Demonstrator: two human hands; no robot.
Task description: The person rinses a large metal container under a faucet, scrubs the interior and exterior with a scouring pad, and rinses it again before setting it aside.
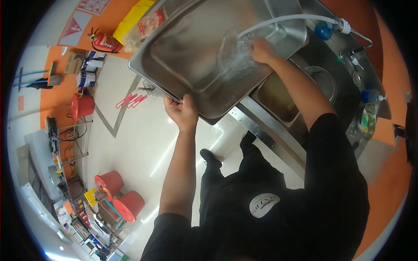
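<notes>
Beyond the gripping left hand (182, 112) extends a metal pan (180, 54).

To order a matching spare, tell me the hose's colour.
The hose is whitish, seen best in the head view.

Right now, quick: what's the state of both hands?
Left hand: closed, holding the metal pan by its edge.
Right hand: over the pan, by the splashing water; open or closed cannot be told.
</notes>
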